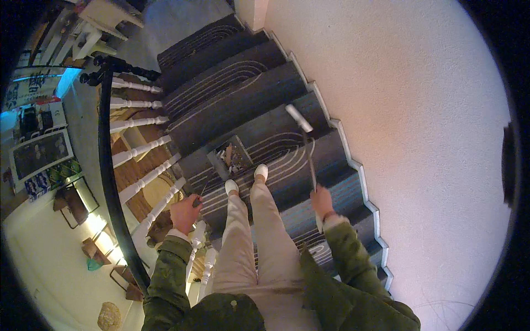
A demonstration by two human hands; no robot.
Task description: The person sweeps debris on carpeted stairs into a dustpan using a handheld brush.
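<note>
My left hand (185, 213) is closed round the dark end of a thin handle that slopes to a grey dustpan (243, 147). The dustpan rests on a carpeted stair just past my feet, with bits of paper and other debris in it. In my right hand (321, 202) is the long thin handle of a tool with a white roller-like head (298, 118). Its exact kind I cannot make out. The head is over the stairs, right of the dustpan and apart from it.
Dark stairs (232, 96) with pale curved stripes run downward ahead. A black handrail (108, 149) on white balusters (141, 150) borders the left, a pale wall (419, 127) the right. My white shoes (261, 172) stand on a stair. Lower left are framed pictures and shelves.
</note>
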